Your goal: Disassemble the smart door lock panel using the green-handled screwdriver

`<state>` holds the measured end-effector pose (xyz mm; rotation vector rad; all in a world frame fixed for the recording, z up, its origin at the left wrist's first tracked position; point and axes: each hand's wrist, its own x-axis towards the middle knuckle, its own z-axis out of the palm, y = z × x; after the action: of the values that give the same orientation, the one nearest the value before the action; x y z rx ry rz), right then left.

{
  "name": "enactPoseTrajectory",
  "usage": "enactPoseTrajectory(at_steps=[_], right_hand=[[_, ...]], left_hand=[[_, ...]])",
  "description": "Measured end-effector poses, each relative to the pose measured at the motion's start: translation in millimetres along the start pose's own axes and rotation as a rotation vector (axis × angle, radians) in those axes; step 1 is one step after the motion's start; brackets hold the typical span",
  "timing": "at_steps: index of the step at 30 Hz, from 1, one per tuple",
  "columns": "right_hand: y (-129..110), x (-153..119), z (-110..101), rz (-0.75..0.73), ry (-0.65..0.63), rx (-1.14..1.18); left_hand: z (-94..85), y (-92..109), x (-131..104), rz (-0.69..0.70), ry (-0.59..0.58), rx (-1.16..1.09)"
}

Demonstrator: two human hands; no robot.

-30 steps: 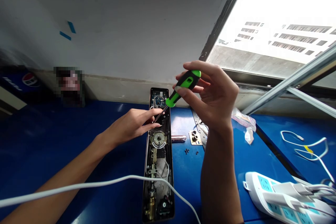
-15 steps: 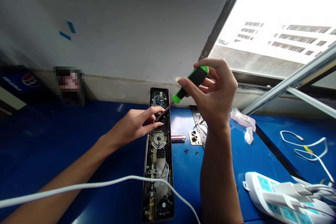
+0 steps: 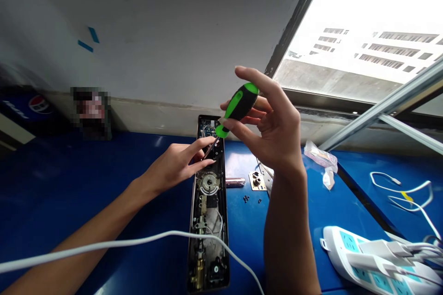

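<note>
A long, narrow black electronic lock housing lies opened on the blue table, with a circuit board at its far end and metal parts along its length. My right hand grips a screwdriver with a green and black handle, thumb and fingers around it and the index finger lifted. The shaft slants down to the left into the housing; its tip is hidden near my left fingers. My left hand rests over the upper part of the housing, index finger and thumb apart on either side of the shaft's lower end.
Right of the housing are a shiny pinkish cylinder, a small metal plate and several dark screws. A white cable crosses in front. A power strip sits at right, near a plastic bag.
My right hand has moved left with the screwdriver and its index finger has lifted off the handle's end. The screwdriver stands steeper. My left hand is almost unmoved.
</note>
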<state>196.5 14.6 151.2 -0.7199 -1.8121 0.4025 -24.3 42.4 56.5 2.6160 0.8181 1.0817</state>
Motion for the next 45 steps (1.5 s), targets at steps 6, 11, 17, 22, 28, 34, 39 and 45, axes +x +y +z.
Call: enactPoseTrajectory(at_steps=[6,11,17,22,28,34,39,45], right_hand=[[1.3,-1.3,-4.4,-0.006,0.010,-0.052],[-0.5,-1.2,-10.3,-0.052,-0.088,-0.084],[-2.0,-0.8,-10.0,-0.051,-0.140,-0.149],[-2.1,-1.2,-11.7,-0.055,-0.150,-0.127],[-0.6,-1.3,-11.0,-0.050,-0.157,-0.150],[1.6,-0.3,-8.2,-0.042,-0.163,-0.186],[5.6,-0.1,-7.1,-0.043,-0.171,-0.185],[7.8,1.3,-4.5,-0.035,-0.164,-0.256]], left_hand=[[-12.6,0.5,4.5,-0.086,-0.116,0.041],[-20.6,-1.3,7.8,-0.312,-0.278,0.107],[-12.7,-4.0,6.5,-0.421,-0.407,0.030],[-10.4,-3.9,6.6,-0.474,-0.425,-0.048],[-9.9,-3.8,6.6,-0.492,-0.426,-0.063],[-9.3,-5.2,6.0,-0.481,-0.426,-0.059],[-9.3,-5.8,4.7,-0.487,-0.427,-0.061],[-8.1,-7.1,5.6,-0.499,-0.394,-0.085]])
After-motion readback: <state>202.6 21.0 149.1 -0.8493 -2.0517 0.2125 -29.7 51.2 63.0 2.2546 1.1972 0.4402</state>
